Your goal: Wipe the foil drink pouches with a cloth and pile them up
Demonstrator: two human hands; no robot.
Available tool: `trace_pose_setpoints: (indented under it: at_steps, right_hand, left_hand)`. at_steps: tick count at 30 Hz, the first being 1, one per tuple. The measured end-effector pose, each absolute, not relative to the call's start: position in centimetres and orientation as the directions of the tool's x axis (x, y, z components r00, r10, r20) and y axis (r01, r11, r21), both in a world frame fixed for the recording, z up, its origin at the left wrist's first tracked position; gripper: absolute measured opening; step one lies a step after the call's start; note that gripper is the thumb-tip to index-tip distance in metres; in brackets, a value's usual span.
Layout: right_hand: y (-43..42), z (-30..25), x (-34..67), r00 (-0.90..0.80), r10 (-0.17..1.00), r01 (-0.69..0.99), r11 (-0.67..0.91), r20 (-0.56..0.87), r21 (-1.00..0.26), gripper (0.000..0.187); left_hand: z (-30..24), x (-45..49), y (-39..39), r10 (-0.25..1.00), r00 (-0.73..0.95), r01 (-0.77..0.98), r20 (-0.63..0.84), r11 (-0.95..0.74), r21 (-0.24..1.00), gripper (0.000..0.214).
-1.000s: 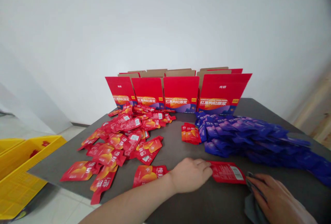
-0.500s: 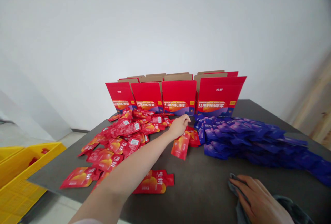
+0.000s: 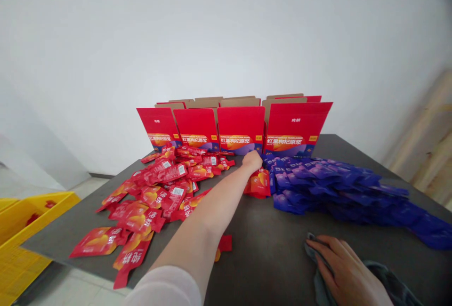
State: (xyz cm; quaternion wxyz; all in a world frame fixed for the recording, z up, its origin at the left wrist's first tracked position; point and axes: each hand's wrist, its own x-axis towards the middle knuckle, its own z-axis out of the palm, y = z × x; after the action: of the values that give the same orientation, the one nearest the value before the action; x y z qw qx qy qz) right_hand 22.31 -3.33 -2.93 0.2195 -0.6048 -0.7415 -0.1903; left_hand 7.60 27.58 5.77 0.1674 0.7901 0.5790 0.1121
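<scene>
My left hand (image 3: 252, 160) is stretched far forward, its fingers closed down on the small stack of red pouches (image 3: 258, 184) beside the blue ones. My right hand (image 3: 344, 268) lies flat on a grey cloth (image 3: 388, 280) at the near right of the dark table (image 3: 275, 245), fingers spread. Many loose red pouches (image 3: 158, 193) are scattered over the left half of the table. A long heap of blue pouches (image 3: 335, 188) runs along the right. One red pouch (image 3: 222, 245) lies partly hidden under my left forearm.
Several open red cartons (image 3: 240, 127) stand in a row at the table's far edge against the white wall. Yellow plastic crates (image 3: 21, 221) sit on the floor at the left. Pale wooden boards (image 3: 431, 155) lean at the right.
My left hand picked up a red pouch from the near table, carried it forward and set it onto the small red stack. My right hand stayed on the cloth, shifting slightly left.
</scene>
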Motion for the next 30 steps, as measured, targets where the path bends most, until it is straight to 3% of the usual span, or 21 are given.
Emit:
trace_pose_setpoints:
  at_steps: [11, 14, 17, 19, 23, 26, 30]
  right_hand:
    - [-3.4, -3.8, 22.7, -0.107, 0.864, 0.984, 0.163, 0.492, -0.072, 0.030]
    - [-3.6, -3.6, 22.4, -0.085, 0.885, 0.984, 0.146, 0.458, -0.098, 0.032]
    - [-3.9, -3.1, 22.1, -0.066, 0.898, 0.983, 0.132, 0.435, -0.124, 0.034]
    - [-3.9, -2.9, 22.1, -0.069, 0.898, 0.982, 0.138, 0.435, -0.128, 0.035]
    - [-3.9, -2.9, 22.2, -0.096, 0.894, 0.979, 0.164, 0.439, -0.122, 0.037]
    - [-3.8, -2.8, 22.3, -0.084, 0.892, 0.978, 0.159, 0.445, -0.133, 0.037]
    - [-3.8, -2.8, 22.3, -0.087, 0.885, 0.975, 0.170, 0.458, -0.142, 0.038]
  left_hand:
    - [7.0, 2.0, 21.6, 0.863, 0.492, 0.801, 0.111, -0.499, 0.331, 0.021]
    - [7.7, -2.0, 17.5, 0.793, 0.609, 0.744, 0.003, -0.572, 0.346, 0.010]
    - [8.5, -6.1, 13.2, 0.594, 0.772, 0.627, -0.226, -0.655, 0.420, 0.028]
    - [8.9, -8.2, 10.9, 0.533, 0.787, 0.616, -0.310, -0.693, 0.374, 0.037]
    - [8.5, -10.1, 8.8, 0.575, 0.745, 0.660, -0.337, -0.709, 0.249, 0.039]
    - [7.6, -10.3, 9.1, 0.588, 0.712, 0.699, -0.383, -0.645, 0.310, 0.032]
    - [7.7, -10.0, 10.0, 0.473, 0.770, 0.634, -0.428, -0.642, 0.432, 0.012]
